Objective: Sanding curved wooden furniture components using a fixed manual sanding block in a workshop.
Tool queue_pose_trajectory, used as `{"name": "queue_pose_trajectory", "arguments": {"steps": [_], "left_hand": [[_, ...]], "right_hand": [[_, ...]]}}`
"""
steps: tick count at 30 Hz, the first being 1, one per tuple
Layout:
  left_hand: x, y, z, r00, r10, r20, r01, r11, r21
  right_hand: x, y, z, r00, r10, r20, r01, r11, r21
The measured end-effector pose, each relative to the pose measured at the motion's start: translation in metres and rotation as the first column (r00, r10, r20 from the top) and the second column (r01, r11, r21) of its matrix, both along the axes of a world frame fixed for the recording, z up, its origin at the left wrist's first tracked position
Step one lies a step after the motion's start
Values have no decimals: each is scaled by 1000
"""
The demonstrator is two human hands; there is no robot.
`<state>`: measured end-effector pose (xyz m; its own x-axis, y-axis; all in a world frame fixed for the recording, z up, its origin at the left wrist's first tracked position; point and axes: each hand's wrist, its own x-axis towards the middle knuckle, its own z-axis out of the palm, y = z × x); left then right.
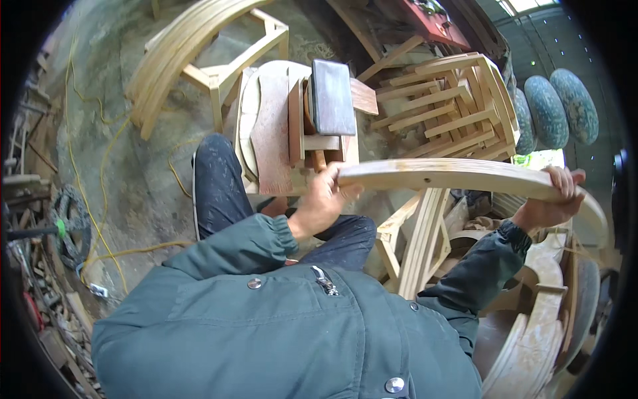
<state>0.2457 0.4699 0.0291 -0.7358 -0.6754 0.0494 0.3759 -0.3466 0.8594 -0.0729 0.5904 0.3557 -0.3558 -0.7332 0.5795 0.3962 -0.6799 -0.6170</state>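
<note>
A long curved wooden piece (458,171) of pale wood, with a small dark hole in its side, spans the space in front of me. My left hand (320,203) is closed round its left end. Farther along, my right hand (553,201) wraps the piece near its right end, which bends down beyond the fingers. Just past my left hand stands a wooden bench-like stand (274,126) bearing a dark rectangular block (333,98) with a smooth face. The piece's left end is close to this stand; whether they touch I cannot tell.
Stacked wooden frames (458,110) stand at the far right. Curved strips (176,56) rest on another frame at the far left. Wooden parts (419,246) lean beside my legs. A yellow cord (105,169) crosses the concrete floor, and a black wheel (70,226) is at left.
</note>
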Motion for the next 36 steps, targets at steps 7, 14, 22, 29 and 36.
{"name": "queue_pose_trajectory", "arguments": {"steps": [7,14,22,29,36], "left_hand": [[-11,18,11,982,112,154,22,736,-676],[-12,-73,133,864,402,-302,-201,-275,-940],[-9,-122,153,843,305,-443,-208,-575,-791],[-31,-98,98,931,286,-225,-182,-170,-969],[-67,-56,41,989,1,-149,-149,-10,-989]], "right_hand": [[70,5,-24,702,-367,-610,688,572,447],[105,64,-136,480,259,-838,681,493,542],[143,108,-89,-131,414,-901,858,503,107],[206,129,-122,25,-5,-1000,646,764,12],[205,85,-175,694,-565,-446,696,685,216]]}}
